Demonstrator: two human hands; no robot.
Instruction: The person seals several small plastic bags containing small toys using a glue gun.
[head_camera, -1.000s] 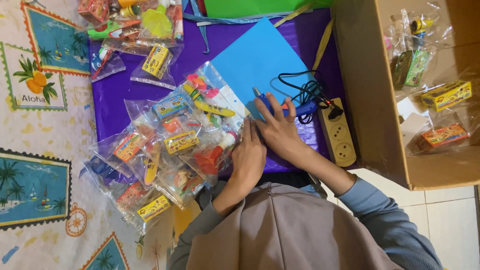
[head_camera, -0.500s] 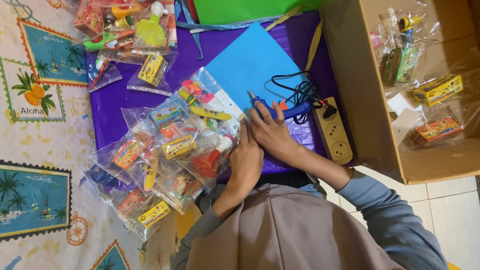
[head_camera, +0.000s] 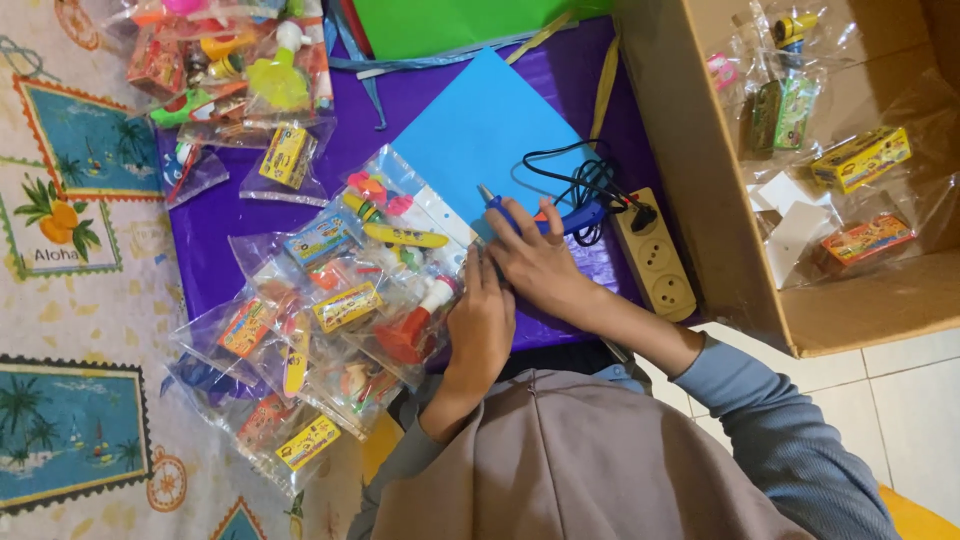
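While the right hand grips the blue tool, the left hand presses a clear bag flat. Bag looks light, slippery — best pinched at its edge; the tool is stiff.

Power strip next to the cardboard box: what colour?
Beige power strip, black plug in it; head view.

A: The packets at the left look like clear, glossy plastic film, crinkled and catching the light.

B: Yes, and the purple sheet under them is shiny too, a smooth plastic or foil. The blue sheet on it is matt paper.

A: The tool has a blue, smooth plastic body, and its black cord looks rubbery.

B: The box on the right is matt brown cardboard. The power strip is dull beige plastic, the floor tile smooth and pale.
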